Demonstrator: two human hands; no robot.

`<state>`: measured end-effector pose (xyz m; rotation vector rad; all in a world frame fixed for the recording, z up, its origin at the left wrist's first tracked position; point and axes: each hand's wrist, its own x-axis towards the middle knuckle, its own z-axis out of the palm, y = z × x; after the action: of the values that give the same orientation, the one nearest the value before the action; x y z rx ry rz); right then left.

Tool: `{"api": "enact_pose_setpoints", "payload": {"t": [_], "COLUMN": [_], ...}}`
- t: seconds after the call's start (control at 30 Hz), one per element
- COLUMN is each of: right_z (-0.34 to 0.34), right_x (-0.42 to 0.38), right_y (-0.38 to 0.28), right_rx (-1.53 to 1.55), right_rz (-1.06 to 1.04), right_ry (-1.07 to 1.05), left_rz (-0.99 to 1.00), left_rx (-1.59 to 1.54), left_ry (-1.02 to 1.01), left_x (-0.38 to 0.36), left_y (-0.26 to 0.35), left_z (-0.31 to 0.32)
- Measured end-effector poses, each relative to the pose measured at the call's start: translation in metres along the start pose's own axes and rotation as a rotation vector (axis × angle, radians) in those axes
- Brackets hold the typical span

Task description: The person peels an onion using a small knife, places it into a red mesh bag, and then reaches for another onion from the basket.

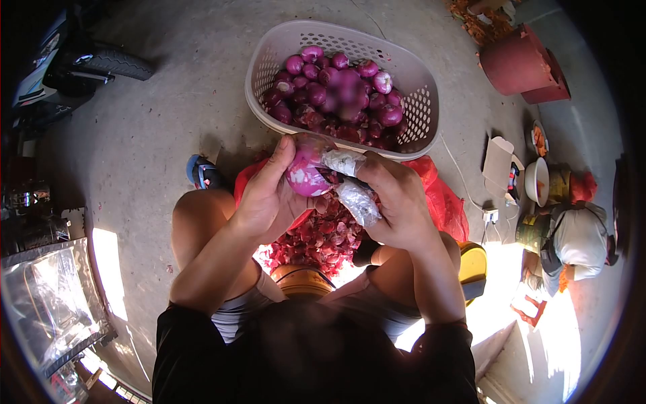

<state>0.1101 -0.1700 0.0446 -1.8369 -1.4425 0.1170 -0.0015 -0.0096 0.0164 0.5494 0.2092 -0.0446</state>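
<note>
A purple-red onion [307,176] with pale patches where the skin is scraped is gripped in my left hand [264,195], the thumb along its upper side. My right hand [397,195] is closed against the onion's right side. Its thumb and index finger are wrapped in shiny silvery-clear tape [358,202]. Something small and dark shows between those fingertips, too hidden to name. Below both hands lies a heap of red onion skins [323,232]. Just beyond them stands a grey perforated plastic basket [259,74] holding many purple onions [316,94].
Red mesh sacking [444,202] lies around the skins, and an orange-yellow round object [301,279] sits between my knees. A dark red tub [515,60] is at upper right, a white bowl [536,182] below it. A motorbike tyre [118,62] juts in at upper left.
</note>
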Motion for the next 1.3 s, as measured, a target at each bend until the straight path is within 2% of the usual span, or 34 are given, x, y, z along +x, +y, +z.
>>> {"api": "enact_pose_setpoints", "payload": {"t": [0.2,0.3,0.4,0.6,0.7,1.0,1.3], "right_z": [0.009,0.002,0.002,0.005,0.004,-0.003,0.000], "right_x": [-0.002,-0.003,-0.003,-0.003,-0.003,-0.001,-0.002], "right_y": [0.014,0.011,0.005,0.009,0.015,0.005,0.008], "right_rx": [0.178,0.119,0.192,0.213,0.206,0.137,-0.006], "right_rz": [-0.009,-0.018,0.042,0.034,-0.011,0.033,-0.031], "right_ry": [0.077,-0.010,-0.018,0.045,0.037,-0.030,0.013], "left_rz": [0.000,0.006,0.019,0.006,0.004,0.001,0.043], "left_rx": [0.013,0.018,0.017,0.014,0.035,0.091,0.127], "left_ry": [0.026,0.023,0.011,0.013,0.005,0.027,0.060], "left_x": [0.000,0.001,0.000,0.000,0.000,0.000,0.002], "left_y": [0.000,0.000,0.001,0.001,0.001,0.002,-0.001], "left_z": [0.001,0.002,-0.001,-0.002,-0.001,0.004,-0.001]}}
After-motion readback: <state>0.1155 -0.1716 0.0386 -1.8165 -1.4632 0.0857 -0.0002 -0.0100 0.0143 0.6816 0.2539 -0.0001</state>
